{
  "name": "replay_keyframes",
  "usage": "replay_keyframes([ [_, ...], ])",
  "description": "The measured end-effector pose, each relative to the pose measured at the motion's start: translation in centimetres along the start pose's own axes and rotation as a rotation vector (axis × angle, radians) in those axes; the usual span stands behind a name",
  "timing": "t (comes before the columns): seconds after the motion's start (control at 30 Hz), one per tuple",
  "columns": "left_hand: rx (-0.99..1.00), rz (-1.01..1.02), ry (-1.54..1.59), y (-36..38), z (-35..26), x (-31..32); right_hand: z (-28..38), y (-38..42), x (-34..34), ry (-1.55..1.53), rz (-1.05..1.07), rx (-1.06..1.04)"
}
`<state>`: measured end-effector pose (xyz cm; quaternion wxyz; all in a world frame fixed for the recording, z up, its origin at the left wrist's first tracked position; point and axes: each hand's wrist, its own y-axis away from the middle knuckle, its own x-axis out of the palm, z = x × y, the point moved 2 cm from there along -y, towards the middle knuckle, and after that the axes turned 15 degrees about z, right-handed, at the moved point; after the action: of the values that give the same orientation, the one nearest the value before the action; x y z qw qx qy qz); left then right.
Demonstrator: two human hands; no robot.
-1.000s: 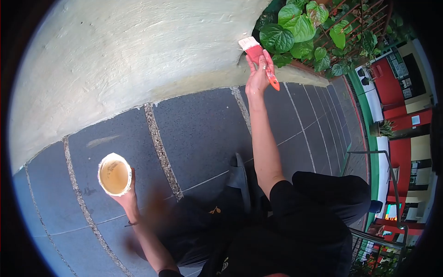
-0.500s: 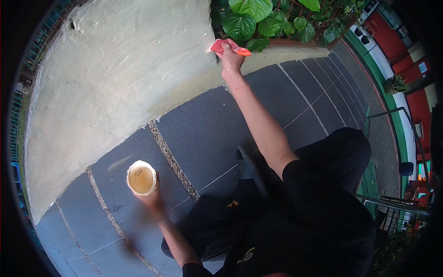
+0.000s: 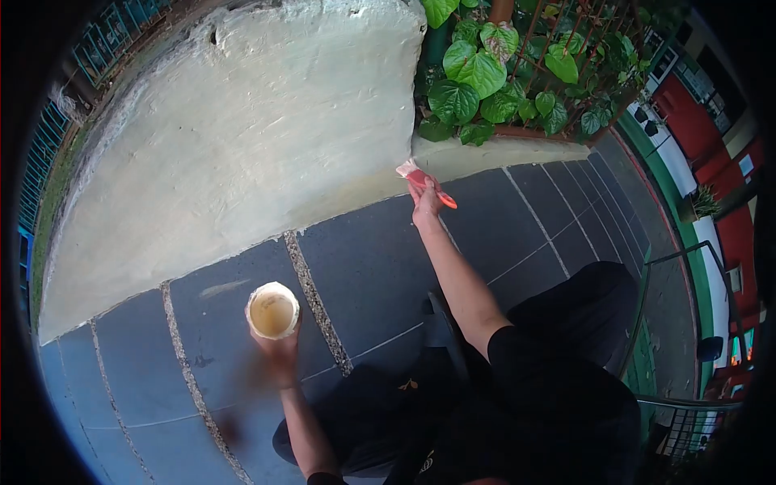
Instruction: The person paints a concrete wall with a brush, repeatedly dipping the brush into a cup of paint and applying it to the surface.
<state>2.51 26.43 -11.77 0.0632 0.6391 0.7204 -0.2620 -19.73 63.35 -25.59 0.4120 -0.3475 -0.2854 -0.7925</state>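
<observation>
My left hand is wrapped round a paint cup, whose rim is smeared with pale paint and whose inside is yellowish. My right hand grips a paintbrush with a red-orange handle. Its paint-coated bristles point up and left, close to the lower right corner of the cream wall. The wall's surface is rough and looks freshly coated in places.
Dark grey paving with pebble strips runs along the wall's foot. Leafy green plants grow behind a low ledge at the upper right. A dark chair-like part stands beside my leg. Teal railings show at the upper left.
My right hand with the brush has come down and away from the wall's upper edge near the plants. The view has shifted, so the wall and plants sit lower. My left hand still holds the cup.
</observation>
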Motion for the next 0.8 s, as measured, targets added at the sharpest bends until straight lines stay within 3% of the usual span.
replay_keyframes([
  [0.13,0.021,-0.025,0.178,-0.5,0.0,0.3,2.7,5.5,0.4,0.221,0.066,0.117],
  [0.33,0.065,-0.07,0.041,-0.1,-1.3,-1.2,6.3,17.5,9.1,0.368,0.596,0.208],
  [0.43,0.137,-0.102,-0.187,0.3,-1.0,-1.6,6.2,21.6,13.6,0.37,0.857,0.294],
  [0.47,0.136,-0.111,-0.176,0.4,-0.9,-1.8,6.3,22.2,14.5,0.382,0.865,0.292],
  [0.53,0.209,-0.132,-0.199,0.4,-0.8,-2.0,6.7,23.7,16.5,0.627,1.134,0.154],
  [0.6,0.248,-0.179,-0.118,0.7,-0.6,-2.0,7.8,25.6,18.4,0.629,1.183,0.131],
  [0.67,0.286,-0.221,-0.041,0.9,-0.5,-1.9,8.8,26.7,19.7,0.793,1.369,-0.065],
  [0.73,0.418,-0.277,0.097,1.0,-0.7,-1.9,9.7,28.1,20.9,0.788,1.415,-0.066],
  [0.8,0.423,-0.292,0.15,1.2,-1.0,-1.7,10.6,29.2,22.0,0.779,1.463,-0.06],
])
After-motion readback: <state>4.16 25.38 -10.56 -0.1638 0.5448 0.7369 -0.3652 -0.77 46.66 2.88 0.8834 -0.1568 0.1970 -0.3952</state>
